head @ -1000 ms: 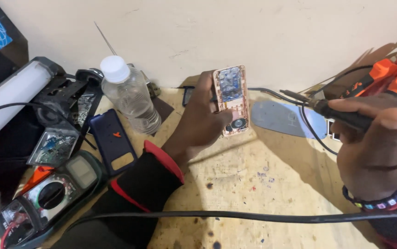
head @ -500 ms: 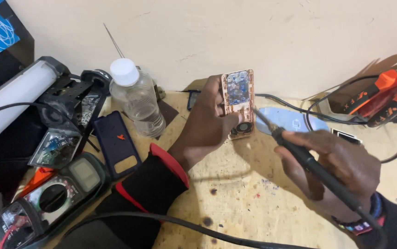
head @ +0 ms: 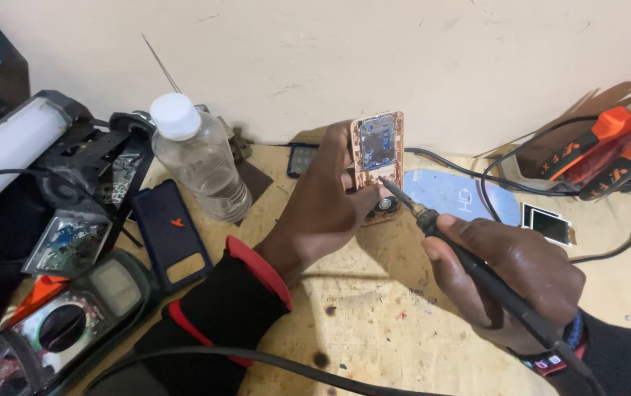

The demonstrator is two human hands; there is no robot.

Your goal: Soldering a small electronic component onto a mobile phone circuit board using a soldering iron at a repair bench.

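Plywood forms the workbench (head: 374, 323), pale and dotted with burn marks, against a cream wall. At its left edge lie a white tube lamp (head: 0, 147) and a multimeter (head: 59, 323), with a clear plastic bottle (head: 202, 165) standing upright nearer the middle beside a dark blue phone cover (head: 172, 235). Above the bench, the left hand (head: 326, 213) grips a small orange circuit board (head: 378, 165) upright by its edge. The right hand (head: 510, 275) is closed around a black soldering iron (head: 469, 260), its tip touching the board's middle.
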